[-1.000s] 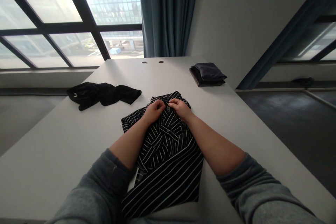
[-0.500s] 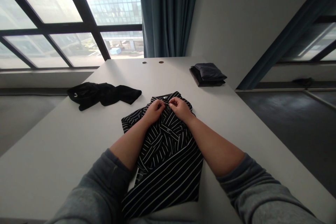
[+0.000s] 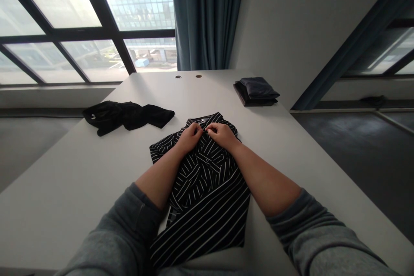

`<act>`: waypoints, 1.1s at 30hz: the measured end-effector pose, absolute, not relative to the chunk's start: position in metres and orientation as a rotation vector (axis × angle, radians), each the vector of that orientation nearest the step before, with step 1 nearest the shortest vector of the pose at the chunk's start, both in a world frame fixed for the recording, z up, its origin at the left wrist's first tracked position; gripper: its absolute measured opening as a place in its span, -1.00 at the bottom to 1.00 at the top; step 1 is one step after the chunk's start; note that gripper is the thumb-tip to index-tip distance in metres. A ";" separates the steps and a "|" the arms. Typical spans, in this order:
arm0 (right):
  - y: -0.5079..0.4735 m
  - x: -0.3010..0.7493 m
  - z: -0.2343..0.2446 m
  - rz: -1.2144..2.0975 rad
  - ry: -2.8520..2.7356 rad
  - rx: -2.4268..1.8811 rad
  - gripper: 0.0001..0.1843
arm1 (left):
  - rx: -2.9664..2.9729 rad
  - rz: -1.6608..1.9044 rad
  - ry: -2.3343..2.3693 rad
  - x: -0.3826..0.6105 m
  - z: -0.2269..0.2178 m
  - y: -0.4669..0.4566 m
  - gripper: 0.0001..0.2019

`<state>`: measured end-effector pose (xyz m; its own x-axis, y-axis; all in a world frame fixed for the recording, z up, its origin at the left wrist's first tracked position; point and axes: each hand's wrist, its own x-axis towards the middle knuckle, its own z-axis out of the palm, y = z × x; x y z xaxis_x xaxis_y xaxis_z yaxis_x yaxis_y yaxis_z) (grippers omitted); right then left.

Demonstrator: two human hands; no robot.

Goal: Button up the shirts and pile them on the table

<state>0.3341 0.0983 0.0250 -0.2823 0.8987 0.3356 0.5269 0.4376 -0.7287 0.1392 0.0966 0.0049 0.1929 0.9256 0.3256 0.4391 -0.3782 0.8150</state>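
A black shirt with white stripes (image 3: 207, 198) lies on the white table (image 3: 80, 181) in front of me, its collar at the far end. My left hand (image 3: 189, 137) and my right hand (image 3: 221, 134) meet at the collar. Both pinch the fabric of the shirt's front close to the top button, fingertips almost touching each other. My forearms rest over the shirt, grey sleeves pushed up.
A crumpled black garment (image 3: 126, 116) lies to the left on the table. A folded dark garment (image 3: 257, 90) sits at the far right near the wall. Two cable holes (image 3: 188, 76) mark the table's far edge, below windows and a curtain (image 3: 207, 17).
Both hands stay at the collar; the fingertips have drawn slightly closer together. Nothing else has moved.
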 end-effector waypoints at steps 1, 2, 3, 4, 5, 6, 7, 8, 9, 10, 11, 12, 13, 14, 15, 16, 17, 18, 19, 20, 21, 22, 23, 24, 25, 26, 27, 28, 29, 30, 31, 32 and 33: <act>0.098 0.334 0.025 0.635 -1.947 -1.199 -0.80 | 1.907 1.121 1.264 0.139 0.004 0.097 -0.93; 0.098 0.335 0.025 0.640 -1.943 -1.197 -0.81 | 1.904 1.121 1.259 0.139 0.004 0.097 -0.93; 0.098 0.335 0.025 0.654 -1.943 -1.189 -0.81 | 1.900 1.121 1.258 0.139 0.004 0.097 -0.93; 0.098 0.336 0.025 0.674 -1.945 -1.176 -0.81 | 1.898 1.118 1.261 0.140 0.004 0.097 -0.93; 0.098 0.337 0.025 0.695 -1.952 -1.158 -0.81 | 1.896 1.115 1.268 0.140 0.005 0.096 -0.93; 0.098 0.338 0.025 0.712 -1.961 -1.139 -0.81 | 1.896 1.115 1.274 0.140 0.005 0.096 -0.93; 0.098 0.338 0.026 0.722 -1.972 -1.123 -0.81 | 1.896 1.115 1.279 0.140 0.006 0.095 -0.94; 0.098 0.339 0.026 0.724 -1.982 -1.116 -0.81 | 1.896 1.115 1.281 0.140 0.007 0.095 -0.94; 0.098 0.339 0.027 0.719 -1.989 -1.114 -0.82 | 1.896 1.115 1.283 0.140 0.007 0.094 -0.94; 0.098 0.339 0.027 0.712 -1.995 -1.115 -0.83 | 1.896 1.114 1.286 0.141 0.008 0.094 -0.94; 0.098 0.339 0.027 0.706 -2.002 -1.112 -0.83 | 1.895 1.112 1.292 0.141 0.009 0.093 -0.94; 0.097 0.338 0.027 0.702 -2.012 -1.105 -0.83 | 1.894 1.108 1.299 0.141 0.009 0.093 -0.94; 0.097 0.338 0.027 0.701 -2.019 -1.096 -0.84 | 1.892 1.105 1.304 0.141 0.010 0.093 -0.94; 0.097 0.337 0.026 0.707 -2.018 -1.088 -0.84 | 1.889 1.102 1.305 0.141 0.010 0.092 -0.94; 0.097 0.337 0.026 0.722 -2.010 -1.084 -0.85 | 1.886 1.101 1.300 0.141 0.011 0.092 -0.94; 0.097 0.337 0.025 0.745 -1.995 -1.086 -0.84 | 1.882 1.102 1.291 0.140 0.011 0.092 -0.93; 0.097 0.336 0.024 0.773 -1.974 -1.092 -0.83 | 1.881 1.103 1.277 0.140 0.012 0.092 -0.93; 0.097 0.336 0.022 0.803 -1.950 -1.099 -0.81 | 1.882 1.107 1.261 0.140 0.012 0.092 -0.93; 0.097 0.336 0.022 0.831 -1.928 -1.103 -0.79 | 1.885 1.112 1.244 0.140 0.012 0.092 -0.93; 0.098 0.336 0.021 0.857 -1.909 -1.102 -0.78 | 1.888 1.117 1.227 0.139 0.012 0.092 -0.93; 0.098 0.335 0.021 0.877 -1.892 -1.097 -0.77 | 1.890 1.120 1.210 0.139 0.011 0.092 -0.92; 0.098 0.335 0.021 0.894 -1.877 -1.090 -0.77 | 1.890 1.122 1.197 0.139 0.011 0.092 -0.92; 0.098 0.335 0.021 0.910 -1.862 -1.082 -0.77 | 1.887 1.123 1.188 0.139 0.011 0.092 -0.92; 0.099 0.335 0.021 0.927 -1.847 -1.074 -0.77 | 1.884 1.123 1.185 0.139 0.010 0.092 -0.92; 0.099 0.335 0.021 0.946 -1.835 -1.066 -0.77 | 1.882 1.122 1.185 0.139 0.010 0.092 -0.92; 0.100 0.336 0.020 0.969 -1.826 -1.056 -0.77 | 1.881 1.122 1.187 0.140 0.010 0.092 -0.92; 0.101 0.336 0.020 1.001 -1.819 -1.044 -0.76 | 1.882 1.124 1.191 0.140 0.011 0.092 -0.92; 0.102 0.337 0.019 1.043 -1.815 -1.032 -0.75 | 1.885 1.125 1.197 0.140 0.011 0.091 -0.92; 0.103 0.337 0.019 1.092 -1.811 -1.023 -0.74 | 1.888 1.124 1.204 0.141 0.012 0.091 -0.92; 0.105 0.338 0.018 1.141 -1.807 -1.019 -0.72 | 1.890 1.123 1.213 0.141 0.013 0.090 -0.92; 0.106 0.339 0.017 1.184 -1.800 -1.020 -0.70 | 1.891 1.122 1.222 0.141 0.013 0.090 -0.92; 0.108 0.340 0.016 1.219 -1.789 -1.024 -0.69 | 1.890 1.122 1.229 0.141 0.014 0.090 -0.92; 0.109 0.341 0.015 1.241 -1.778 -1.029 -0.68 | 1.888 1.125 1.230 0.141 0.014 0.090 -0.92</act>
<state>0.3410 0.1087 0.0155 -0.4183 0.9009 0.1156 0.2026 0.2166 -0.9550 0.1413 0.0895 0.0137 0.2065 0.9239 0.3221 0.4027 -0.3802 0.8326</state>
